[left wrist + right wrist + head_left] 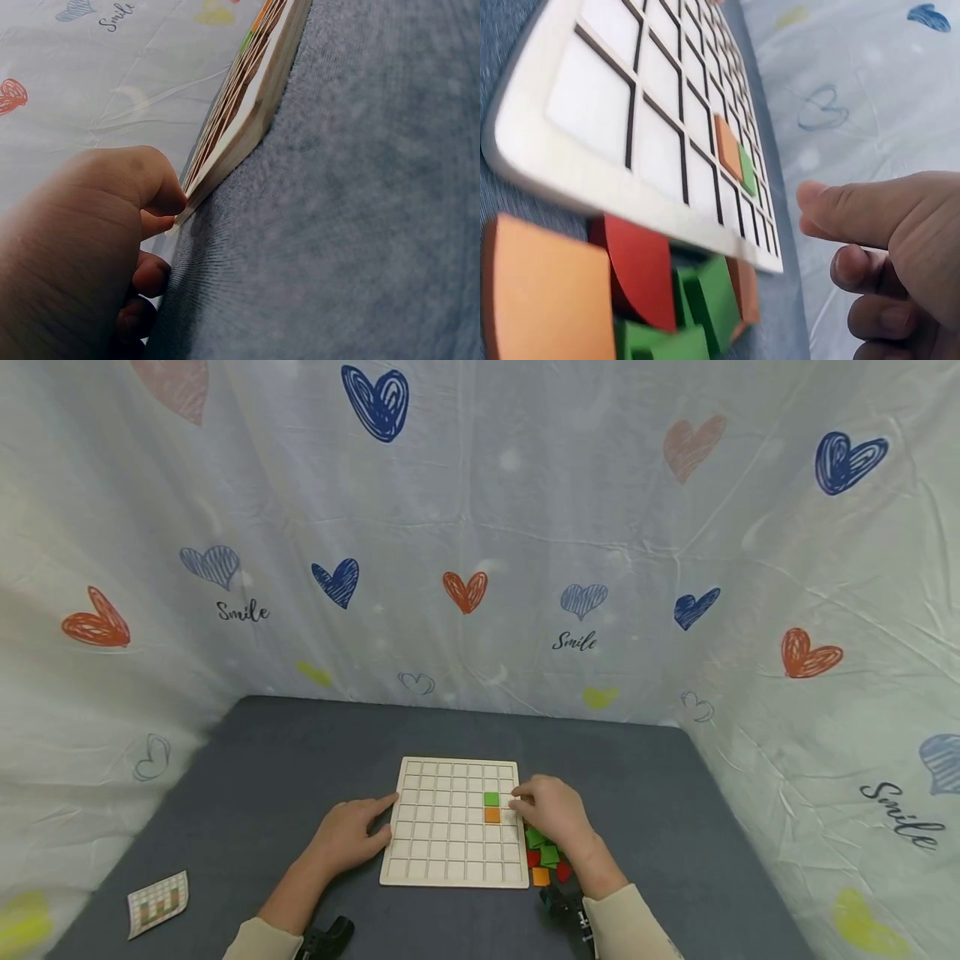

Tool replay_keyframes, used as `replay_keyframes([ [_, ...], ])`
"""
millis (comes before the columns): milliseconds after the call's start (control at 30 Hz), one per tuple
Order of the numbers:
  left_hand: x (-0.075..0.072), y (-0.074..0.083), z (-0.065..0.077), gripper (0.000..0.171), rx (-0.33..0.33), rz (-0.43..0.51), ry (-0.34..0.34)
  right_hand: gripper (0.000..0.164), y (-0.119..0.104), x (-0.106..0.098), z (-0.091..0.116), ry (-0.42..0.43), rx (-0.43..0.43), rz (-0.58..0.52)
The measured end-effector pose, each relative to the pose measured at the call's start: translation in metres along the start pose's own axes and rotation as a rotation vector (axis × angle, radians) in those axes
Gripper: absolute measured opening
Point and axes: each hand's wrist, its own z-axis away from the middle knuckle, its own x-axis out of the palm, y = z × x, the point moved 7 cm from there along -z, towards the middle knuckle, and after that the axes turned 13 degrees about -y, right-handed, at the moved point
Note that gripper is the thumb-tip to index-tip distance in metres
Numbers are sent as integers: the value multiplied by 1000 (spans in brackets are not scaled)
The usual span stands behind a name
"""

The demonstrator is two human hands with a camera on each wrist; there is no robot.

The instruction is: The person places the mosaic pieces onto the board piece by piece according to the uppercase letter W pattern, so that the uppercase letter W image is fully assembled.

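Note:
A pale wooden grid board [455,878] lies flat, with a green tile [491,799] and an orange tile [492,815] in neighbouring squares near its right side. My left hand [348,835] rests at the board's left edge, forefinger stretched out along it and thumb against the side. Over the right edge hovers my right hand [553,810], its fingers loosely bent. In the right wrist view no tile shows at the thumb and fingertips [811,201]. Beside the board, partly beneath that hand, lies a pile of green tiles [550,855], red tiles [639,266] and orange tiles [551,289].
A small printed card with a coloured grid [158,903] lies at the left on the dark grey table [315,735]. White curtains [465,485] with printed hearts hang behind the table and along both sides.

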Motion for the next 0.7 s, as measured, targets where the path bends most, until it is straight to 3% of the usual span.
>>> replay_keyframes([
  [133, 0, 0, 0, 52, 9, 5, 12, 19, 14, -4, 3, -9, 20, -52],
  [333, 1, -1, 0, 53, 17, 4, 22, 15, 32, -2, 12, -96, 29, -123],
  [533, 3, -2, -1, 54, 15, 7, 10, 12, 42, 3, 25, -179, -3, -186],
  [700, 3, -2, -2, 54, 19, 3, 16, 18, 44, 8, 31, -228, -31, -177],
])
